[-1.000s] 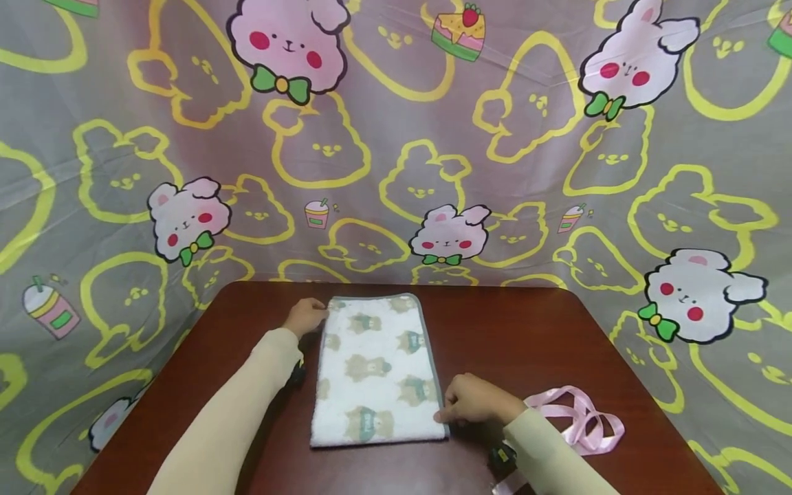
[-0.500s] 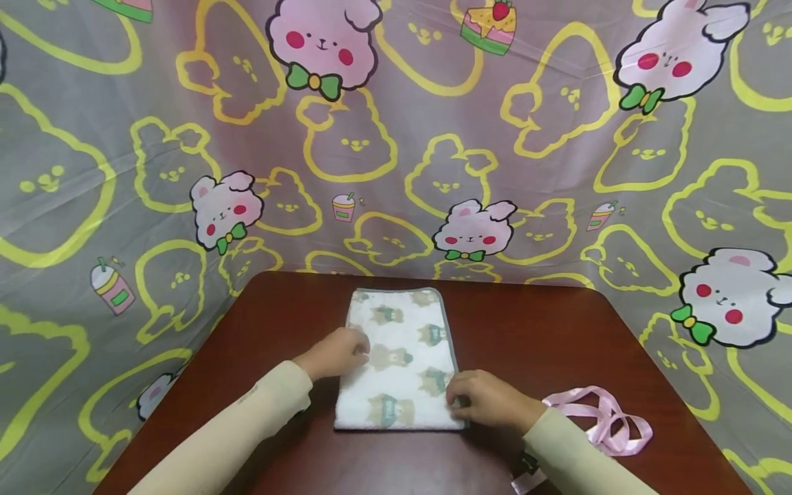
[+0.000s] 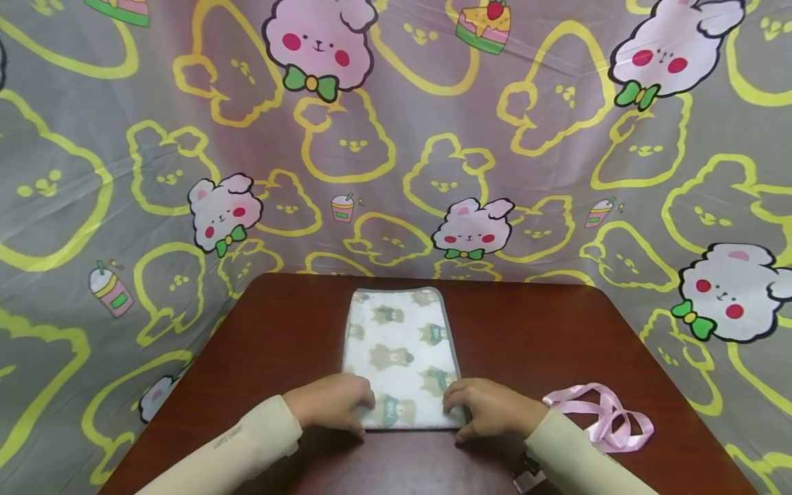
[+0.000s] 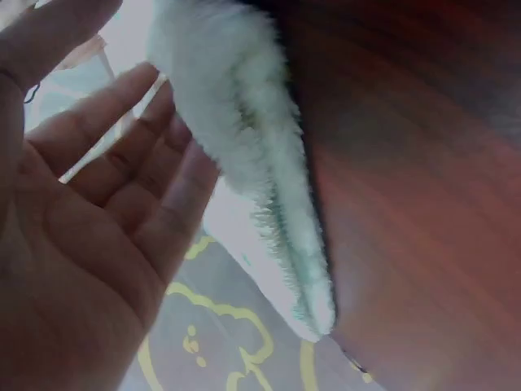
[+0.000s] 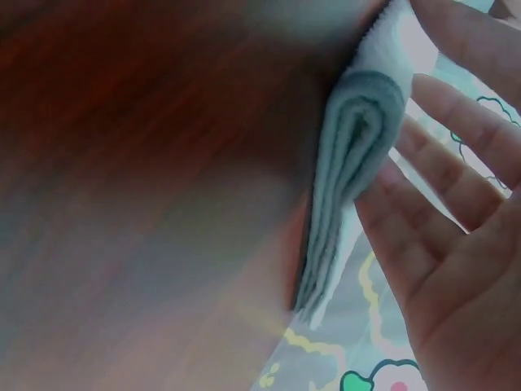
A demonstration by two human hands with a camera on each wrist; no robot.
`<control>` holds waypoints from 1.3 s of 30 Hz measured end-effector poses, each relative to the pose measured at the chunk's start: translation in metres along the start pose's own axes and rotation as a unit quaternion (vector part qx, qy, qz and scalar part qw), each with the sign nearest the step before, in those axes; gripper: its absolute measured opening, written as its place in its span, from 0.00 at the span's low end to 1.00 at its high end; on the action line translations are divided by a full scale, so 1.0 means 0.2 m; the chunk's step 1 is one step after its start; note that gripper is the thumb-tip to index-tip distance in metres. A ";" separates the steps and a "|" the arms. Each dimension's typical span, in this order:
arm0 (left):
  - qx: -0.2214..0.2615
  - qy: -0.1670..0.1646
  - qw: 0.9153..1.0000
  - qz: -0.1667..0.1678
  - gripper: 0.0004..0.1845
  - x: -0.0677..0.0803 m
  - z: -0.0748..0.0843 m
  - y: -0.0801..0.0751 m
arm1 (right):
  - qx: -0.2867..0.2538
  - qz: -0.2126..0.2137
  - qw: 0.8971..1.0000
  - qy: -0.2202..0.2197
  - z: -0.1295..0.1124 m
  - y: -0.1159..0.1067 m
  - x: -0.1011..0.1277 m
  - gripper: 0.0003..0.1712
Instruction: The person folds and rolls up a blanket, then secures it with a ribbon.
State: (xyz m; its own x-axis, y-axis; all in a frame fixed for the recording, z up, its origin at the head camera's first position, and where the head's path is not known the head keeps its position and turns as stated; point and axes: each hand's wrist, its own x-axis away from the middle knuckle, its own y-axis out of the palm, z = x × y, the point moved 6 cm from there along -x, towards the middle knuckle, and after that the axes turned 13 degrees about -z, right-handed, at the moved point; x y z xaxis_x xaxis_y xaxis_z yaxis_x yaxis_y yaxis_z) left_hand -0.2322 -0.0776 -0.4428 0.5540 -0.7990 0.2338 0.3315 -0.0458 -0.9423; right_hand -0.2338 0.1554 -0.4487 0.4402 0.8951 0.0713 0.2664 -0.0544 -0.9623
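A folded white towel (image 3: pixel 402 333) with brown bear prints and a grey-green border lies flat on the table, its short side towards me. At its near left corner is my left hand (image 3: pixel 331 402), fingertips on the top face and thumb by the near edge. My right hand (image 3: pixel 493 410) lies likewise at the near right corner. The left wrist view shows extended fingers against the fluffy side of the towel (image 4: pixel 236 106). In the right wrist view, loosely straight fingers touch the towel's stacked, rolled-looking layers (image 5: pixel 358 155).
Loosely looped pink ribbon (image 3: pixel 603 427) lies to the right, beyond my right sleeve. The dark red wooden table (image 3: pixel 526 323) has rounded far corners. A grey curtain (image 3: pixel 383 165) with bunny prints hangs close behind and at both sides.
My left hand has come from the towel's far left corner, down along its left side, to the near left corner. My right hand has shifted slightly towards me. The towel stays folded.
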 end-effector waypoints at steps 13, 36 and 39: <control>-0.114 -0.032 0.989 0.093 0.14 0.14 0.05 0.09 | 0.090 0.017 0.996 -0.008 -0.07 0.05 -0.01 0.28; -0.085 -0.022 0.991 0.103 0.13 0.18 -0.04 0.09 | 0.126 0.107 0.986 -0.025 -0.08 0.02 0.03 0.19; -0.087 -0.024 0.990 0.111 0.14 0.18 -0.05 0.06 | 0.122 0.104 0.987 -0.023 -0.07 0.00 0.02 0.17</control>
State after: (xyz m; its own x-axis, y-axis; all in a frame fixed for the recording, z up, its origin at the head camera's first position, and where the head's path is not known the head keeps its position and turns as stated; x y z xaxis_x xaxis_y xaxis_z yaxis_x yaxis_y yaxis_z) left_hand -0.2154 -0.1119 -0.4488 0.6348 -0.7723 0.0228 0.0629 0.0222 -0.9978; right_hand -0.2206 0.1524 -0.4449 0.4234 0.8950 -0.1401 -0.0413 -0.1354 -0.9899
